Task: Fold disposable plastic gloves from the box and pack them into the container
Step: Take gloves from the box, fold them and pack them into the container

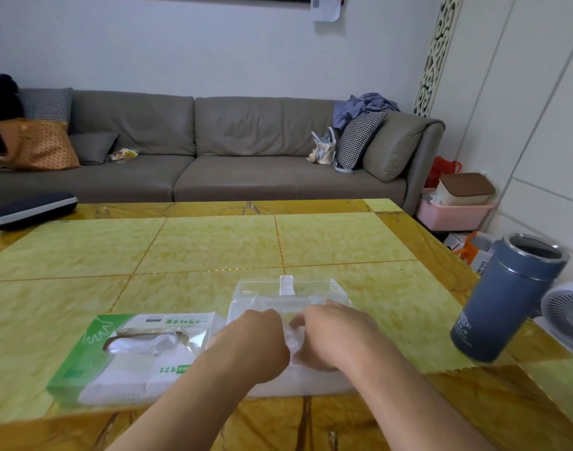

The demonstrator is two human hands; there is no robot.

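A green-and-white glove box (129, 356) lies flat on the table at my near left, its torn opening showing crumpled clear gloves. Just beyond my hands stands a clear plastic container (288, 294) with a white latch on its far rim. My left hand (255, 346) and my right hand (330, 336) meet in front of the container, fingers curled, and pinch a clear plastic glove (293, 341) between them. More of the glove's clear film lies on the table under my right wrist.
A blue-grey metal tumbler (509, 297) stands at the table's right edge. A dark case (31, 209) lies at the far left corner. Past the yellow tiled table (213, 242) is a grey sofa (246, 148). A small white fan (568, 317) sits low at the right.
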